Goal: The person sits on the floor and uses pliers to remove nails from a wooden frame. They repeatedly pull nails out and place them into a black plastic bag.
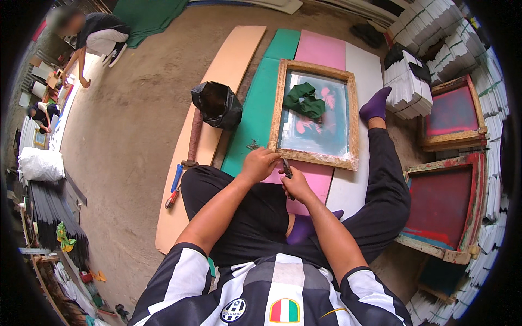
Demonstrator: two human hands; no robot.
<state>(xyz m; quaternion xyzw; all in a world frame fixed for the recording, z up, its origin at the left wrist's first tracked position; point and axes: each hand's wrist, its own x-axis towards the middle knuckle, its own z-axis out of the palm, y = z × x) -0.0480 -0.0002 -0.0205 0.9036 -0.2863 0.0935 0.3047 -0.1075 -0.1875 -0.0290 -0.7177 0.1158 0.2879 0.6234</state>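
A wooden screen-printing frame (352, 117) lies on the coloured boards in front of me, its mesh (340, 133) smeared white and blue-grey with pink shapes. A crumpled dark green cloth (305, 101) rests on the mesh. My left hand (261, 164) is closed at the frame's near left corner, fingers bent over its edge. Beside it, my right hand (297, 185) grips a dark pair of pliers (287, 169), its tip close to the near edge of the frame. Just left of that corner lies a little heap of small metal bits (253, 145).
A hammer with a wrapped handle (196, 136), a black plastic bag (217, 104) and a blue-handled tool (177, 176) lie to the left. More screen frames (440, 204) and stacked white sheets (408, 87) stand at right. Another person (100, 38) crouches at far left.
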